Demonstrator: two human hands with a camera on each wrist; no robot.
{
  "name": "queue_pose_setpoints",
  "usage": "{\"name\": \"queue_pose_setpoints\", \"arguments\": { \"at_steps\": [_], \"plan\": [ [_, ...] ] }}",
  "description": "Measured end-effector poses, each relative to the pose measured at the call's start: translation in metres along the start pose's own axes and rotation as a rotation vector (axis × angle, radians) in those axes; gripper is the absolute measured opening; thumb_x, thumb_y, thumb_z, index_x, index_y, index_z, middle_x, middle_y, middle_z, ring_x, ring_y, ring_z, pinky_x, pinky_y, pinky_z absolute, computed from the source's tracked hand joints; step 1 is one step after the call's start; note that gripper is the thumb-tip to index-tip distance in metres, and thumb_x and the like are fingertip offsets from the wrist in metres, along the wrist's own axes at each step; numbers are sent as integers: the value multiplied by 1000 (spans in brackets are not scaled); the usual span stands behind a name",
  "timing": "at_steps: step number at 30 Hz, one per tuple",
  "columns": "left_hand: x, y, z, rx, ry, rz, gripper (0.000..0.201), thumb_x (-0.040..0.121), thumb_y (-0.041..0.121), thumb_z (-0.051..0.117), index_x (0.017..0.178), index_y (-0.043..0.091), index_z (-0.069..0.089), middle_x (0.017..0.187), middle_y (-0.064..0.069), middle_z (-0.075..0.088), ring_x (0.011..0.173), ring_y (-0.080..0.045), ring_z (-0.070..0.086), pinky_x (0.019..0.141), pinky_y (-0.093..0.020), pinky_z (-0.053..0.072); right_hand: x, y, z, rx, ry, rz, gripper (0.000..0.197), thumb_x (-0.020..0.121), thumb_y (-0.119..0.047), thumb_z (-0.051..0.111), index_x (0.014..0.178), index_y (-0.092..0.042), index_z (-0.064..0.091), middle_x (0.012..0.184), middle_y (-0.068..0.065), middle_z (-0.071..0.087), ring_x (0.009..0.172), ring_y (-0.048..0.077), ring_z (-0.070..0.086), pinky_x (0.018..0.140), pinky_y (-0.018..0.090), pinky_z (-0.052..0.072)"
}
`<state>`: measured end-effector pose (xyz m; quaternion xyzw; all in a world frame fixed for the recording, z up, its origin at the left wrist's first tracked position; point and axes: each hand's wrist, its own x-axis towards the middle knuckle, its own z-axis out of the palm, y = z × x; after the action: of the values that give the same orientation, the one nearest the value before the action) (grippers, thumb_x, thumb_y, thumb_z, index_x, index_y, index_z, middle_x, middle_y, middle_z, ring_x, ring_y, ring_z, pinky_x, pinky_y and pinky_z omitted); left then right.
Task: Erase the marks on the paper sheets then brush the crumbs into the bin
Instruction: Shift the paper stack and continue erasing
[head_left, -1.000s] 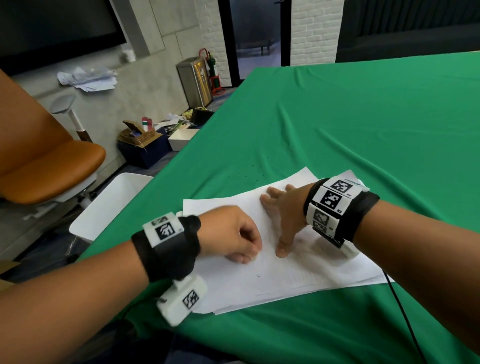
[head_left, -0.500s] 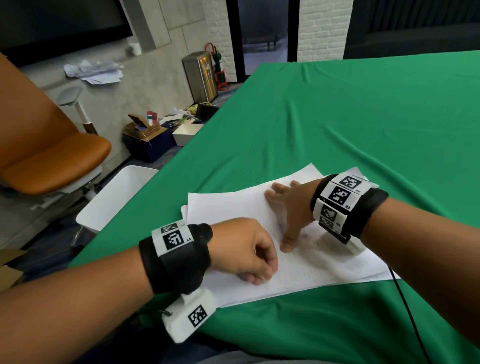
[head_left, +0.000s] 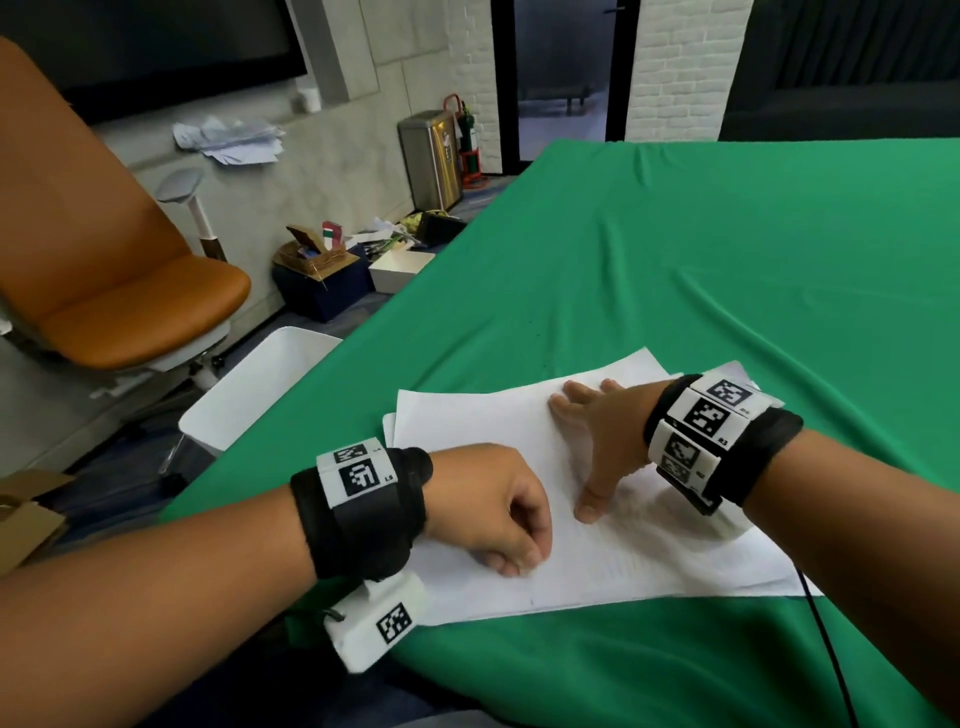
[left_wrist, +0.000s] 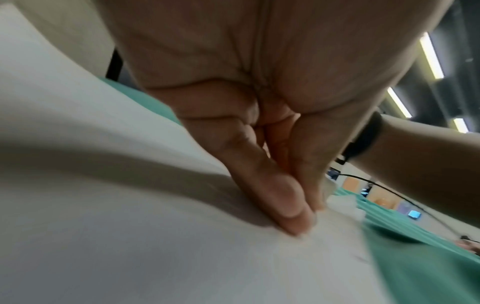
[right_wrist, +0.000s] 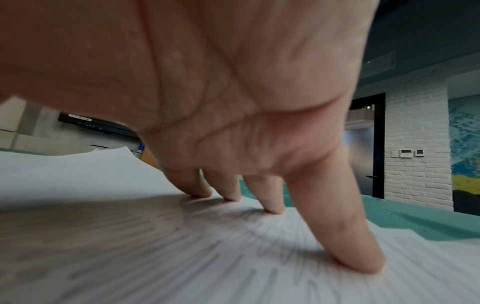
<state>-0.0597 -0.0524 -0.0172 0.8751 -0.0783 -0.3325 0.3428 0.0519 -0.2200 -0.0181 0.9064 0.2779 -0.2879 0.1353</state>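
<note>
A stack of white paper sheets (head_left: 613, 566) lies on the green table (head_left: 675, 249) near its front edge. My left hand (head_left: 511, 540) is curled in a fist on the top sheet. In the left wrist view its thumb and fingertips (left_wrist: 293, 209) pinch together against the paper (left_wrist: 155, 246), and only a pale sliver of the eraser (left_wrist: 313, 223) shows between them. My right hand (head_left: 597, 441) lies spread on the sheets just beyond the left hand. Its straight fingers (right_wrist: 345, 236) press down on paper (right_wrist: 168, 253) with faint grey marks.
A white bin (head_left: 260, 384) stands on the floor against the table's left edge. An orange chair (head_left: 130, 301) is further left, with boxes and clutter (head_left: 332, 270) behind it. A black cable (head_left: 826, 644) runs from my right wrist across the cloth.
My left hand has slid a little toward me over the top sheet. The right hand still presses the same spot. My head view has shifted slightly.
</note>
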Motion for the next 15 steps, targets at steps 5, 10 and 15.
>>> {"name": "queue_pose_setpoints", "arguments": {
  "at_steps": [5, 10, 15],
  "plan": [
    [6, -15, -18, -79, 201, -13, 8, 89, 3, 75, 96, 1, 75, 80, -8, 78, 74, -17, 75, 76, -30, 64, -1, -2, -4, 11, -10, 3, 146, 61, -71, 86, 163, -32, -11, 171, -8, -14, 159, 30, -3, 123, 59, 12],
    [-7, -15, 8, -164, -97, -6, 10, 90, 5, 75, 100, 2, 74, 81, -4, 76, 73, -13, 72, 73, -24, 60, 1, 0, -1, 30, 12, -12, 147, 60, -69, 87, 163, -31, -10, 171, -9, -13, 159, 31, -4, 123, 60, 11],
    [-4, -41, -36, -97, 573, -41, 9, 90, 1, 68, 89, 9, 71, 73, -3, 72, 60, -16, 67, 65, -29, 59, -4, 0, -2, 48, 35, -36, 141, 61, -69, 87, 164, -28, 1, 172, -8, -3, 158, 32, 6, 122, 59, 20]
  ]
}}
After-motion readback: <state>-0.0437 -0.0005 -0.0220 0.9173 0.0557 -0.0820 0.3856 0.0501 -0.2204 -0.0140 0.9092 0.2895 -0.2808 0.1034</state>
